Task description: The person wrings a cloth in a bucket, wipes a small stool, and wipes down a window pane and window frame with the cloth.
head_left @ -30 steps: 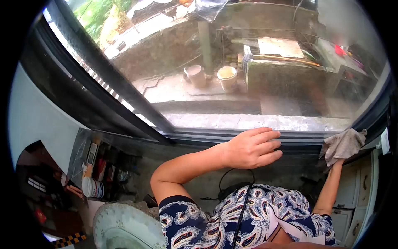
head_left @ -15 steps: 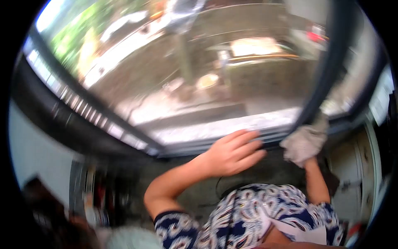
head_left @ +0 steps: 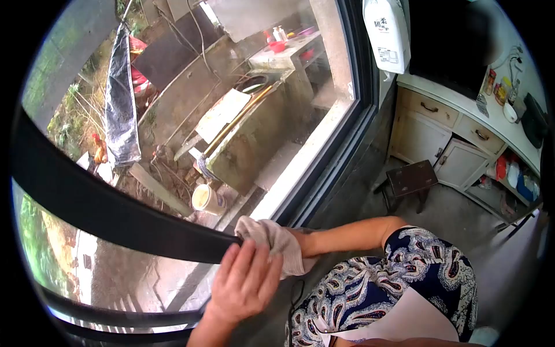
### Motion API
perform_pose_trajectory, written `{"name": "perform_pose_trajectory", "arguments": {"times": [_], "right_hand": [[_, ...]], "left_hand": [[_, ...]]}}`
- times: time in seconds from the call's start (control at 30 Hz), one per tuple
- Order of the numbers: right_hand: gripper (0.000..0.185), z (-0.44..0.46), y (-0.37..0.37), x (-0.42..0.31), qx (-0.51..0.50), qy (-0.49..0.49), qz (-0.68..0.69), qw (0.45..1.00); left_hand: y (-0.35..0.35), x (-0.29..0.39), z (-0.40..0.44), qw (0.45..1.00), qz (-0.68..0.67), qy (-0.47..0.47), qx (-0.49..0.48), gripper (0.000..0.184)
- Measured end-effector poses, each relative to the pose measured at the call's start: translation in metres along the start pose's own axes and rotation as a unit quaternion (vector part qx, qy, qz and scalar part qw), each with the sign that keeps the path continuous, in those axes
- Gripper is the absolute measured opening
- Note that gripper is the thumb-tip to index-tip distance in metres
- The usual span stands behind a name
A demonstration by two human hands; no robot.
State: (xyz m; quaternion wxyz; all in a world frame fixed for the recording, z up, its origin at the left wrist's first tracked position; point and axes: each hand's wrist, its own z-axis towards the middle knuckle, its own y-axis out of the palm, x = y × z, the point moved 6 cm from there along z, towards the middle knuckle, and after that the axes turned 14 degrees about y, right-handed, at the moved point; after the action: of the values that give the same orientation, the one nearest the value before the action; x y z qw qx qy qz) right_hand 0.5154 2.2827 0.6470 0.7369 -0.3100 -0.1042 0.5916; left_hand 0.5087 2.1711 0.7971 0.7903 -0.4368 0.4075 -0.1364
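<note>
A crumpled grey-beige cloth (head_left: 277, 240) is wrapped over the fingers of my right hand (head_left: 303, 243), against the lower end of the dark sliding window frame (head_left: 144, 228). The cloth hides most of the right hand's fingers. Just left of it and partly in front, my left hand (head_left: 244, 280) has its fingers extended, the tips at the frame's end and the cloth's edge. Nothing is held in the left hand. Dark window tracks (head_left: 335, 168) run up to the right from the cloth.
Outside stand a white bucket (head_left: 208, 199), a concrete basin (head_left: 254, 136) and a red bowl (head_left: 277, 46). Inside on the right are a small dark stool (head_left: 411, 178), a cabinet with drawers (head_left: 425, 124) and a hanging white package (head_left: 386, 34).
The view has turned right, showing the stool and cabinet. The window panel has slid left relative to the track's right end. The cloth and right hand have come beside my left hand.
</note>
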Motion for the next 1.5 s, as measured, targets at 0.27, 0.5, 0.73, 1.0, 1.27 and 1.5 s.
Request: {"name": "perform_pose_trajectory", "arguments": {"times": [0.27,0.5,0.73,1.0,1.27,1.5], "right_hand": [[0.051,0.003,-0.07,0.07,-0.071,-0.077,-0.041,0.994],[0.044,0.11,-0.14,0.104,0.089,-0.051,0.012,0.995],[0.013,0.322,-0.276,0.131,0.136,-0.137,0.445,0.874],[0.04,0.276,-0.186,0.079,0.074,-0.316,0.142,0.935],[0.044,0.094,-0.008,0.022,-0.124,-0.444,0.132,0.877],[0.055,0.295,-0.198,0.065,0.281,-0.273,-0.195,0.899]], "left_hand": [[0.023,-0.051,-0.07,0.964,0.099,-0.097,-0.226,0.026],[0.009,-0.049,-0.12,0.935,0.142,-0.187,-0.266,0.008],[-0.004,-0.044,-0.166,0.926,0.178,-0.245,-0.227,0.011],[-0.025,-0.038,-0.198,0.912,0.191,-0.319,-0.175,0.012],[-0.039,-0.036,-0.23,0.895,0.187,-0.375,-0.155,0.009],[-0.039,-0.034,-0.251,0.896,0.229,-0.346,-0.158,0.012]]}}
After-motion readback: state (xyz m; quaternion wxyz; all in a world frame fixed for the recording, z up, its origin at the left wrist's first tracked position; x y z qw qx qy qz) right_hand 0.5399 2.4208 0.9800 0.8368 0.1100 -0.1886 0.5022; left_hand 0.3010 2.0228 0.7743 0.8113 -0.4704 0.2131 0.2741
